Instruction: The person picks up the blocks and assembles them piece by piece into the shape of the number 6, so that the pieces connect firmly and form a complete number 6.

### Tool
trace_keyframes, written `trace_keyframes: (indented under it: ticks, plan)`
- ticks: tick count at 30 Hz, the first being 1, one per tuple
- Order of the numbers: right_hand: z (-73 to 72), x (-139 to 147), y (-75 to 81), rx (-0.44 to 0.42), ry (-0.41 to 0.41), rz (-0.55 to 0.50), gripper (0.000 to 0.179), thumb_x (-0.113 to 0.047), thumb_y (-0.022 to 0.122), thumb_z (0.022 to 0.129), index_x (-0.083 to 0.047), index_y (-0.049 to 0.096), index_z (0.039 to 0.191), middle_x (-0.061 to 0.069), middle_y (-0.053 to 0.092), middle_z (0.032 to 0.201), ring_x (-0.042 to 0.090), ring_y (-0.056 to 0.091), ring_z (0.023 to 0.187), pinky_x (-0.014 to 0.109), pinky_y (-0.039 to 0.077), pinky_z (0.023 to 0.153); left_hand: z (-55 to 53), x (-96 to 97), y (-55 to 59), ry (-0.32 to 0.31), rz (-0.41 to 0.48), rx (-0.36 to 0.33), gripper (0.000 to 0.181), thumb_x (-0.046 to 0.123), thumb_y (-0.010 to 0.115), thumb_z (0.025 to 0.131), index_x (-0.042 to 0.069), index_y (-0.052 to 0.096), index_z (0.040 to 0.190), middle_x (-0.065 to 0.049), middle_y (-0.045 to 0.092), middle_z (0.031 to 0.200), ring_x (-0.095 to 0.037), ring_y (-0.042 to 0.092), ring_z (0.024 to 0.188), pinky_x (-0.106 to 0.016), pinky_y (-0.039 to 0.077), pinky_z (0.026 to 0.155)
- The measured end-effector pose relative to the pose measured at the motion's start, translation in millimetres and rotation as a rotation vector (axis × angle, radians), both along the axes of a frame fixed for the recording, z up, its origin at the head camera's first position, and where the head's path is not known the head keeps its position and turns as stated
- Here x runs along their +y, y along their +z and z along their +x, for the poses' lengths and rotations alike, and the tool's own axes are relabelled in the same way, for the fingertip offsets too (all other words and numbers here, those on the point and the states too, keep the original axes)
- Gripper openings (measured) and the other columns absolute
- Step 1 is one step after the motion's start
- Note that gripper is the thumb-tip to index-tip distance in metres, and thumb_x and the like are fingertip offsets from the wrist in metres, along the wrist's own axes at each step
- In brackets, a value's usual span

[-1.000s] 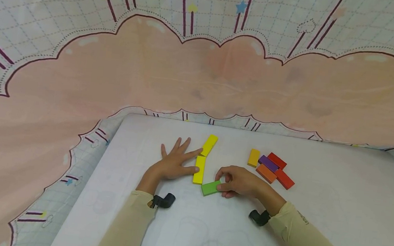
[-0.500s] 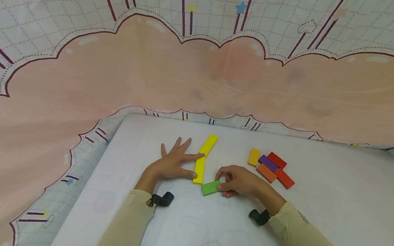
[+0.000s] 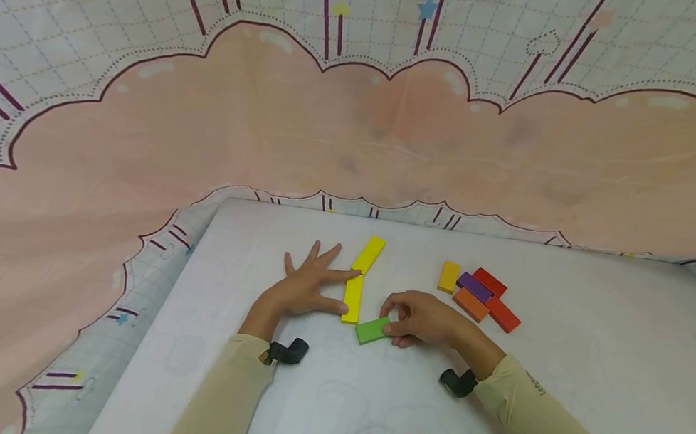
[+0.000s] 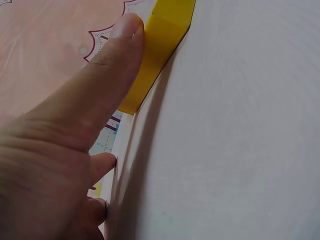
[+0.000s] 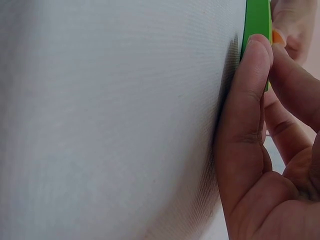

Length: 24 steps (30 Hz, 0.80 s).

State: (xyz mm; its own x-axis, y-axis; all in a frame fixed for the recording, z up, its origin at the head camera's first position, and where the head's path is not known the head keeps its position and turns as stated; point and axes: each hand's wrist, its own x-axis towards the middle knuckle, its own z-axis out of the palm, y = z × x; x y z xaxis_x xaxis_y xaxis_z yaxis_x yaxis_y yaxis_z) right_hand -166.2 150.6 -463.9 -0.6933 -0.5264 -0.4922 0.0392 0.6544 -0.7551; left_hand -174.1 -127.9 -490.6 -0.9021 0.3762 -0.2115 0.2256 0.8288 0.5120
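Note:
Two yellow blocks lie end to end at an angle, the far yellow block (image 3: 371,254) leaning right and the near yellow block (image 3: 352,298) pointing toward me. With its fingers spread, my left hand (image 3: 304,289) touches them: the index fingertip rests at their joint, the thumb at the near block's lower end. In the left wrist view the thumb presses against the yellow block (image 4: 159,50). My right hand (image 3: 426,319) pinches the right end of a green block (image 3: 371,330), which lies slanted just below the near yellow block. The right wrist view shows thumb and finger on the green block (image 5: 257,20).
To the right lies a loose group: an amber block (image 3: 448,276), a purple block (image 3: 474,287), an orange block (image 3: 470,305) and two red blocks (image 3: 503,315). All rest on a white table (image 3: 596,360). A patterned pink cloth (image 3: 357,139) hangs behind it.
The left index fingertip has slid slightly down to the joint between the yellow blocks, and the left thumb slightly down along the near one. The right hand and green block have stayed in place.

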Motion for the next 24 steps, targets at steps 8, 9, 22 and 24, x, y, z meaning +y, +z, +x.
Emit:
trace_keyframes:
  ticks: [8,9,22,24]
  plan:
    - [-0.3,0.3,3.1,-0.002,0.006,-0.004,0.019,-0.023,0.078,0.091,-0.022,0.07,0.109,0.008,0.059,0.085,0.018,0.069,0.07,0.026,0.056,0.07,-1.0,-0.8,2.2,-0.006,0.017,-0.007,0.074,0.06,0.078,0.081,0.049,0.048,0.148,0.0,0.009,0.174,-0.037,-0.013,0.159,-0.078,-0.021,0.11]
    - [-0.5,0.4,3.0,-0.003,0.008,-0.004,0.019,-0.023,0.078,0.091,-0.022,0.07,0.109,0.008,0.059,0.084,0.018,0.069,0.07,0.026,0.055,0.07,-1.2,-0.9,2.7,-0.004,0.018,-0.01,0.074,0.06,0.077,0.082,0.049,0.046,0.149,0.001,0.009,0.174,-0.037,-0.013,0.159,-0.078,-0.021,0.11]
    - [-1.9,1.0,1.9,-0.006,0.011,-0.009,0.019,-0.023,0.078,0.091,-0.022,0.07,0.108,0.008,0.059,0.083,0.018,0.069,0.071,0.026,0.056,0.07,-2.4,-0.4,2.4,-0.001,-0.022,-0.001,0.071,0.062,0.066,0.09,0.046,0.039,0.154,0.001,0.009,0.174,-0.037,-0.012,0.159,-0.079,-0.018,0.111]
    - [-1.6,1.0,2.7,-0.011,0.008,-0.011,0.018,-0.023,0.077,0.091,-0.021,0.07,0.108,0.008,0.059,0.083,0.019,0.069,0.07,0.026,0.057,0.07,-2.5,-0.1,2.6,-0.001,-0.021,-0.002,0.071,0.062,0.066,0.09,0.046,0.04,0.154,0.0,0.009,0.174,-0.038,-0.012,0.159,-0.079,-0.018,0.111]
